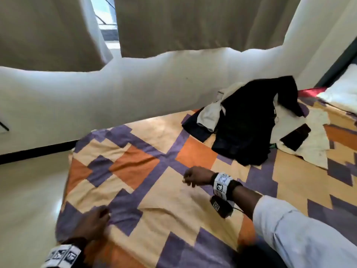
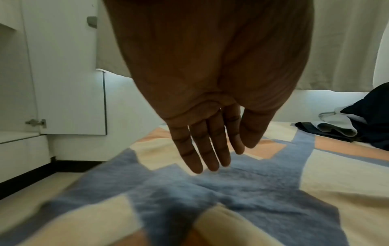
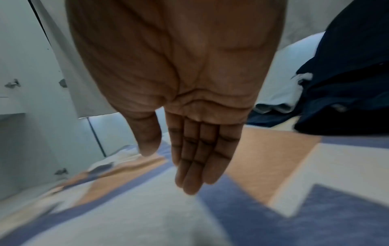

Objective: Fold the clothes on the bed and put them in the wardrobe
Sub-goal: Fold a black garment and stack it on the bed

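A heap of clothes (image 1: pixel 249 120) lies at the far right of the bed: dark garments on top, a pale shirt (image 1: pixel 209 115) and a cream cloth (image 1: pixel 313 144) under them. The same heap shows as dark clothes (image 2: pixel 366 119) in the left wrist view and dark clothes (image 3: pixel 347 86) in the right wrist view. My left hand (image 1: pixel 92 223) hovers low over the bed's near left corner, fingers (image 2: pixel 202 149) straight, holding nothing. My right hand (image 1: pixel 193 176) hangs over the middle of the bed, fingers (image 3: pixel 200 158) straight and together, empty, well short of the heap.
The bed (image 1: pixel 154 190) has an orange, purple and cream patchwork cover. A white wardrobe door (image 2: pixel 67 66) stands open left of the bed. Curtains (image 1: pixel 193 24) hang over the wall behind. A white pillow (image 1: pixel 342 89) lies at the far right. Glossy floor (image 1: pixel 29 200) runs along the left.
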{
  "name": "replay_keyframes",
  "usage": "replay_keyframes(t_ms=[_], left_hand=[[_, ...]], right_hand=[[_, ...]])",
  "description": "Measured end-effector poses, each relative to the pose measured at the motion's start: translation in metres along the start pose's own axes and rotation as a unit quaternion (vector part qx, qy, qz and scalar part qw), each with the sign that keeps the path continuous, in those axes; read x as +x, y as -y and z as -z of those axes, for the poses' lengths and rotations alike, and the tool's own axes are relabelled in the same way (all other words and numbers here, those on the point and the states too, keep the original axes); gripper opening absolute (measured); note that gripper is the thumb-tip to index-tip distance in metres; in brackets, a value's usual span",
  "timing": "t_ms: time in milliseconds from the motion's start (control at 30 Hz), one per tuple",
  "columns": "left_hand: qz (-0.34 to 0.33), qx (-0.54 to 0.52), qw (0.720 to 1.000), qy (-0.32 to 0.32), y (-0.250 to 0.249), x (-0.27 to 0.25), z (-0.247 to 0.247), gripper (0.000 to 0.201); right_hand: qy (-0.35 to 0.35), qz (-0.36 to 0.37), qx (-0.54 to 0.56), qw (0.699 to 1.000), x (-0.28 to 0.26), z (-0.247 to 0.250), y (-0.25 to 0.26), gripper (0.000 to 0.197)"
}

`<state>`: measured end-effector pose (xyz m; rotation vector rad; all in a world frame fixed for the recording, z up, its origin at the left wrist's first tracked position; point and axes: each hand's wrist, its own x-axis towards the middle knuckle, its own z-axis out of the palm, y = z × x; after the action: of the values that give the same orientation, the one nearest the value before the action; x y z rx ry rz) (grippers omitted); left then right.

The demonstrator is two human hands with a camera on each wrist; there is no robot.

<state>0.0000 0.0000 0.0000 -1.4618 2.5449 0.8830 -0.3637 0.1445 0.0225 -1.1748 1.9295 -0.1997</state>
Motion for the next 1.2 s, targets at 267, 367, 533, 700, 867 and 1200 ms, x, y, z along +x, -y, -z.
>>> replay_keyframes(t_ms=[267,367,533,700,867,1200], left_hand=[[-0.071,0.098,0.992,-0.030,-0.082,0.046,-0.094,0.006],[-0.080,0.090,0.992,-0.032,-0.118,0.049,-0.125,0.023],[-0.131,0.124,0.983,-0.026,-0.195,0.059,-0.163,0.076],[-0.123,0.162,0.977,0.059,-0.266,0.079,-0.198,0.079],[-0.078,0.197,0.970,0.120,-0.274,0.095,-0.212,0.073],[-0.126,0.000,0.989,0.076,-0.249,0.076,-0.193,0.116]], right_hand=[[-0.309,-0.102,0.037,0.945,-0.004,0.048,-0.141,0.014],[-0.374,-0.150,0.073,0.912,-0.014,0.059,-0.167,0.025],[-0.423,-0.191,0.091,0.881,-0.015,0.066,-0.187,0.053],[-0.538,-0.192,0.152,0.806,0.002,0.100,-0.196,0.067],[-0.470,-0.242,0.323,0.785,0.022,0.129,-0.210,0.085],[-0.328,-0.053,0.119,0.936,-0.027,0.028,-0.128,0.008]])
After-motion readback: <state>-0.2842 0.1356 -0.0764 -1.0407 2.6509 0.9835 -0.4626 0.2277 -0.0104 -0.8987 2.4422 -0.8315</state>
